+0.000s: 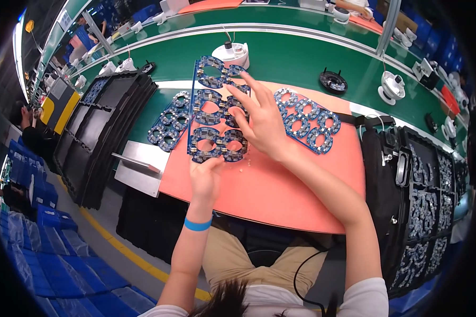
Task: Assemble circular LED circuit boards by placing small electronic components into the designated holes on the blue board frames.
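Observation:
A blue circuit board panel (206,133) of several joined rings stands raised over the salmon-coloured mat (312,190). My left hand (204,182) grips its lower edge, thumb toward me. From the right, my right hand (267,127) reaches across the panel's face, its thumb and index finger close together at the middle and upper rings; the exact contact is partly hidden. Behind it to the left lies another ring panel (170,120), and to the right of my right hand lies a further panel (308,120). Small light crumbs lie on the mat below my right hand.
Stacked black trays (95,132) stand at the left, beside a metal plate fixture (137,168). Black trays with many boards (422,211) stand at the right. White domed devices (392,87) and a black round part (333,82) rest on the green bench (296,58).

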The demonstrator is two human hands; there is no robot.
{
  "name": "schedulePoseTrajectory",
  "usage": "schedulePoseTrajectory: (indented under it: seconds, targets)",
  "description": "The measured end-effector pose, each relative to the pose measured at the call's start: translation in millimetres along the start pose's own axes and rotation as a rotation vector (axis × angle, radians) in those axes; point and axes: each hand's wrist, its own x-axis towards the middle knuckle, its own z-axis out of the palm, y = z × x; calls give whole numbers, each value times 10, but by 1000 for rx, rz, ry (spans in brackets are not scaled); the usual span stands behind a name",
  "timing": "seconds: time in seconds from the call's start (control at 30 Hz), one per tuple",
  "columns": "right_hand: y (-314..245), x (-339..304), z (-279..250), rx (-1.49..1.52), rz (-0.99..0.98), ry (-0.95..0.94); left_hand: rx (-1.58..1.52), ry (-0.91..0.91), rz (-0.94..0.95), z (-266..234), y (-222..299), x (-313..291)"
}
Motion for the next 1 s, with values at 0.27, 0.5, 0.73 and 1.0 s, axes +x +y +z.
schedulePoseTrajectory:
  seconds: [0.27, 0.5, 0.73, 1.0]
  targets:
    - [13, 133, 253, 129, -126, 19, 35, 103, -72, -121, -65, 46]
    - [10, 160, 214, 349, 117, -85, 53, 84, -84, -189, -76, 87]
    - [172, 289, 51, 415, 130, -144, 60, 46, -104, -199, -96, 141]
    - [281, 454, -211, 454, 12, -279, 205, 7, -88, -223, -15, 143]
